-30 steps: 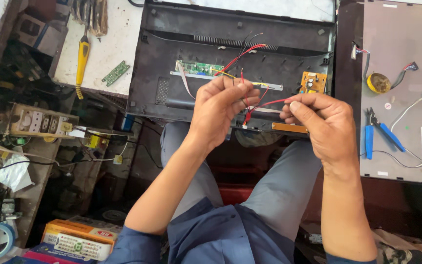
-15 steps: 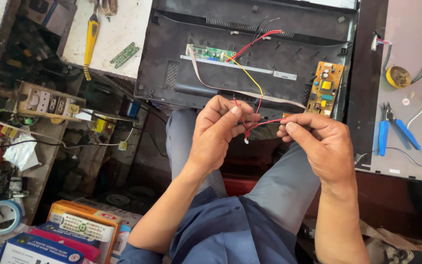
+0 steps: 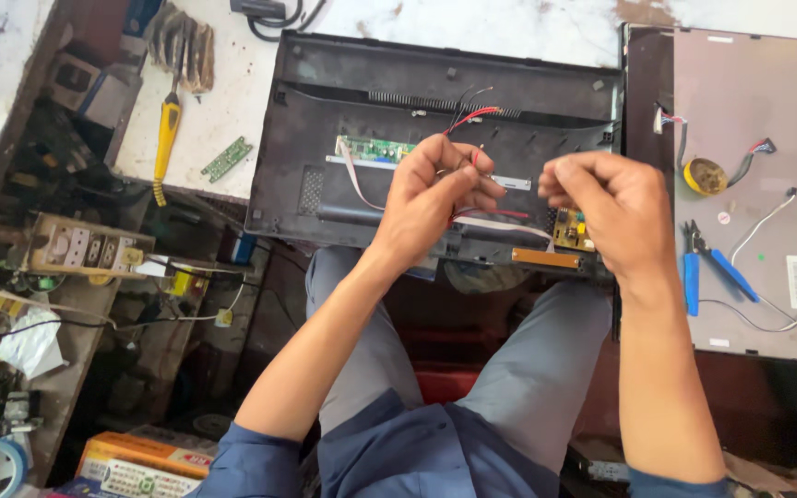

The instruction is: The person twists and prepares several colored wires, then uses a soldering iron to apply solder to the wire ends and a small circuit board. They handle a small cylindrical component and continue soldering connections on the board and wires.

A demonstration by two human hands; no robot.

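While both hands hover above the open black monitor casing (image 3: 362,101), the left hand (image 3: 435,198) is curled closed, its fingertips pinching a thin red wire (image 3: 474,159) that runs up toward the vent slots of the casing. The right hand (image 3: 615,212) is also curled, fingers bunched near the thumb, but I cannot tell whether it holds the wire or anything else, since the fingertips face away. The 2 hands sit near each other with a small gap between them. Under the left hand lies a green circuit board (image 3: 375,148) with a pale ribbon cable (image 3: 352,180) leaving it; just beside the right hand, a small yellow board (image 3: 572,231) shows inside the casing. To the right, a grey screen panel (image 3: 749,120) carries blue-handled pliers (image 3: 698,267) and a round yellow tin (image 3: 705,175). On the white bench to the left lie a yellow-handled screwdriver (image 3: 166,138) and a small green board strip (image 3: 226,159).
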